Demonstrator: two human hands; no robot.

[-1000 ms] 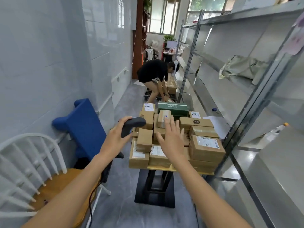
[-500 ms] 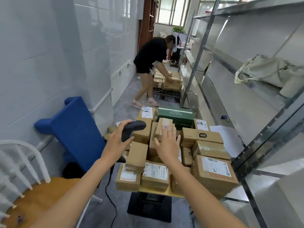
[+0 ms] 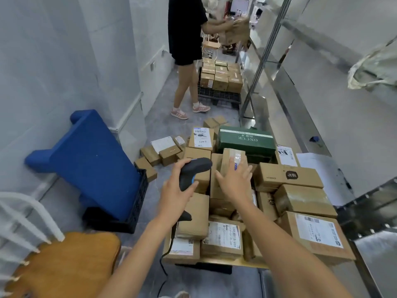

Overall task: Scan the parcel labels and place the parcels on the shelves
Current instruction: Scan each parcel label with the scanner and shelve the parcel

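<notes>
Parcel (image 3: 233, 161) at frame centre touched by flat right hand (image 3: 235, 182), scanner (image 3: 192, 172) gripped in left hand (image 3: 175, 196), piled on counter (image 3: 214, 260).

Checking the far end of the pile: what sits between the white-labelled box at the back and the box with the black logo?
In the head view, the green ONCUR box lies between the white-labelled box and the black-logo box.

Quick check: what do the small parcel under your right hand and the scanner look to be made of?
Small parcel: brown corrugated cardboard by its matte tan faces, with glossy clear tape on top. Scanner in the left hand: apparently moulded matte black plastic, blue accent.
</notes>
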